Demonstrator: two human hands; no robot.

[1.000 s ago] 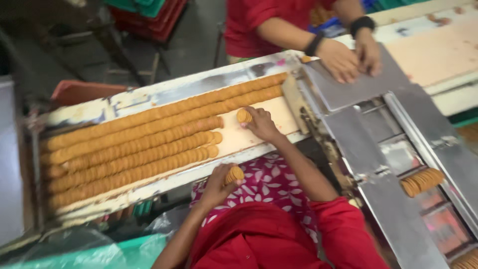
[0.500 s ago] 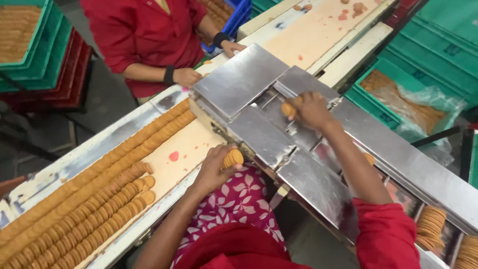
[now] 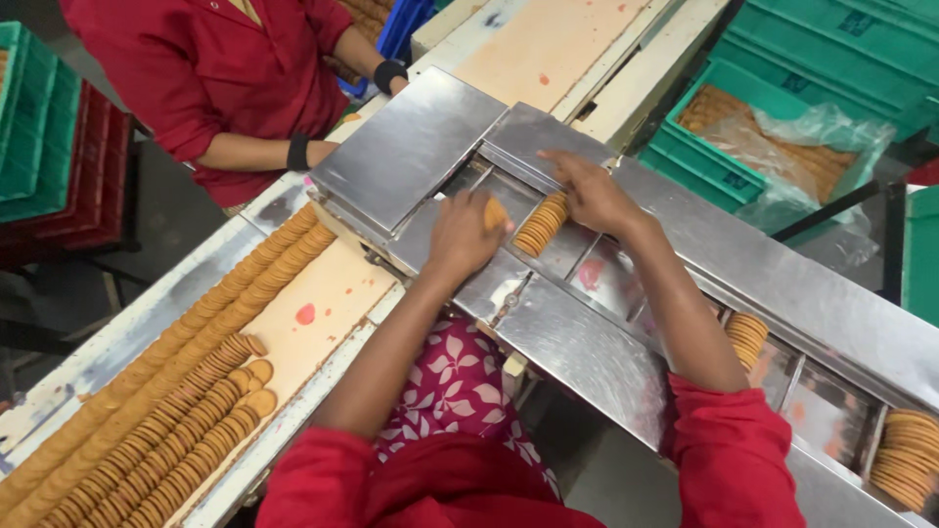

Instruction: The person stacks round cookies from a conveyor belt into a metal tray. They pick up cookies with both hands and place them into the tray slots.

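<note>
- Left hand (image 3: 462, 233) grips a few biscuits (image 3: 495, 212), held on edge over the steel channel (image 3: 587, 256).
- Right hand (image 3: 590, 192), fingers spread, steadies the biscuit stack (image 3: 541, 224); press squarely so it stays upright.
- Biscuit rows (image 3: 147, 401) lie near left.

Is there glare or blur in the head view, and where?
Head view: soft glare on the steel cover plates; left hand and right hand slightly motion-blurred at the round tan biscuits; edges look bent by the wide lens.
</note>
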